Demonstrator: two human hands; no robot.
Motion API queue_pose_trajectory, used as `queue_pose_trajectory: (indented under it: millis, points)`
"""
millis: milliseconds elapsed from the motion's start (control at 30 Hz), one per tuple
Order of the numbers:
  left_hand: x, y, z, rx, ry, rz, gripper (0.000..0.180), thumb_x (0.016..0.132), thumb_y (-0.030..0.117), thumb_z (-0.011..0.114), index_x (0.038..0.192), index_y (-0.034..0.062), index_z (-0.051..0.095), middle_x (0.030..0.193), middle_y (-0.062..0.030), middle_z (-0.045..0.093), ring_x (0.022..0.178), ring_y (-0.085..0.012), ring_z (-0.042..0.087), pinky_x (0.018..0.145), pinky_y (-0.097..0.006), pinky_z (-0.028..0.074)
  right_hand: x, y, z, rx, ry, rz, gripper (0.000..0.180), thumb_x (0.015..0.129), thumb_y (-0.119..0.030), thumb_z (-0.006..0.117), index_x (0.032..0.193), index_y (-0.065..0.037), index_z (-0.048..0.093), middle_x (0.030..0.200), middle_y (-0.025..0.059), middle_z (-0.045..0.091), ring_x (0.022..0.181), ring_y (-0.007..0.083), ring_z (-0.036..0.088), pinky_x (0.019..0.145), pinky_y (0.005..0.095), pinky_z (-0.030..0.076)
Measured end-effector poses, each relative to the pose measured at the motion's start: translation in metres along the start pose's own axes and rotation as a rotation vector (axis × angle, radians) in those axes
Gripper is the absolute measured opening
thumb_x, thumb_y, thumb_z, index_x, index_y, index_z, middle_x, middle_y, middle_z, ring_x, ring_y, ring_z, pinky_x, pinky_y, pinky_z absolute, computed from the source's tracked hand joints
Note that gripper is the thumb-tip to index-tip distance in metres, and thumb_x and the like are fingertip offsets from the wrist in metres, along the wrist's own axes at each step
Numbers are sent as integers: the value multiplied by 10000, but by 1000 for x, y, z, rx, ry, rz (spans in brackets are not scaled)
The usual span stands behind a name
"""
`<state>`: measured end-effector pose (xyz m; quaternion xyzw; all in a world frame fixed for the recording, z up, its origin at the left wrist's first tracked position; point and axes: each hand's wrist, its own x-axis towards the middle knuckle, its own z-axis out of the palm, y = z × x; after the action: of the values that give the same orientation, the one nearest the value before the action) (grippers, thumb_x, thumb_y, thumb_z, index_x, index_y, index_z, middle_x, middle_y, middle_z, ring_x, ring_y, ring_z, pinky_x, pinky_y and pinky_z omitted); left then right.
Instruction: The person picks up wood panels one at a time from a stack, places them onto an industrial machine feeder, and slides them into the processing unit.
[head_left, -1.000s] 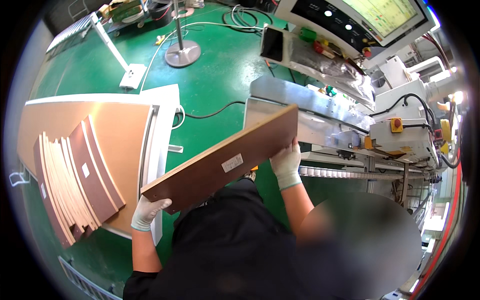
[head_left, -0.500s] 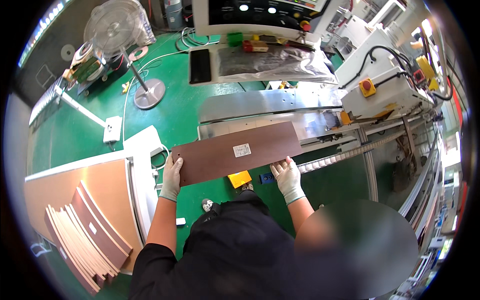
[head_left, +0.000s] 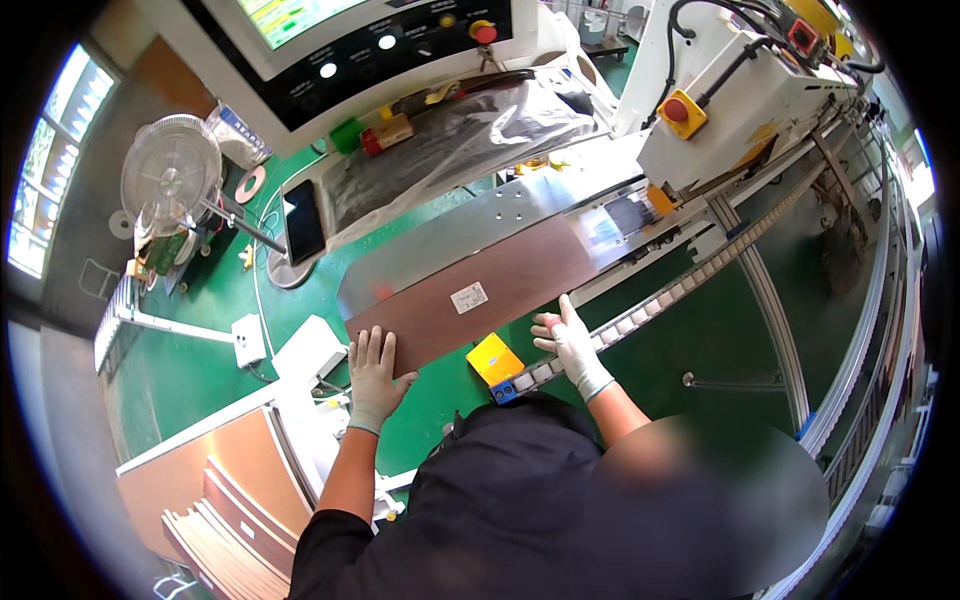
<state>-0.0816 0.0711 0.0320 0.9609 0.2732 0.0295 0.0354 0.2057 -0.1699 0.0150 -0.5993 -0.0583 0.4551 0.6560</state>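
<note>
A long brown board (head_left: 525, 262) with a white label (head_left: 468, 297) lies along the metal bed (head_left: 430, 250) of a machine, its right end next to the machine's head. Gloved in white, my left hand (head_left: 377, 382) rests at the board's left end, fingers stretched over the surface and thumb out to the side. My right hand (head_left: 570, 347), also gloved, is at the front edge near the right end. Its fingers are apart and the index fingertip is at the edge; whether it touches, I cannot tell.
A yellow box (head_left: 494, 358) sits below the board's front edge. The white machine head (head_left: 740, 130) with a red button (head_left: 676, 109) stands at the right. Beyond the bed are a phone (head_left: 303, 222) and a control panel (head_left: 330, 80). Several brown boards (head_left: 235, 540) are stacked lower left.
The board has gone from being held in both hands to lying on the metal bed. My left hand has changed from gripping its end to lying flat; the right hand has let go.
</note>
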Motion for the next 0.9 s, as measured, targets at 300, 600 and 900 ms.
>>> queue_pose_trajectory:
  millis: [300, 600, 900]
  points:
    - [67, 100, 18, -28, 51, 17, 840, 800, 534, 724, 1457, 80, 465, 1553, -147, 383, 1469, -379, 280, 1214, -555, 163, 33, -39, -61, 81, 59, 51, 985, 1031, -183, 536, 1533, -155, -311, 1274, 239, 567, 939, 256, 664, 857, 401, 576]
    - [73, 111, 20, -33, 39, 9, 853, 779, 526, 743, 1451, 80, 465, 1545, -148, 390, 1474, -369, 272, 1222, -545, 140, 36, -40, -79, -76, -11, 55, 1094, 1001, -217, 602, 1482, -82, -371, 1135, 207, 643, 838, 227, 686, 779, 362, 594]
    - [96, 142, 26, -17, 18, 17, 862, 789, 553, 719, 1465, 93, 448, 1551, -144, 379, 1474, -379, 261, 1213, -574, 136, 45, -69, -104, -490, 14, 32, 1149, 978, -195, 628, 1404, 47, -412, 940, 154, 643, 706, 159, 621, 685, 297, 548]
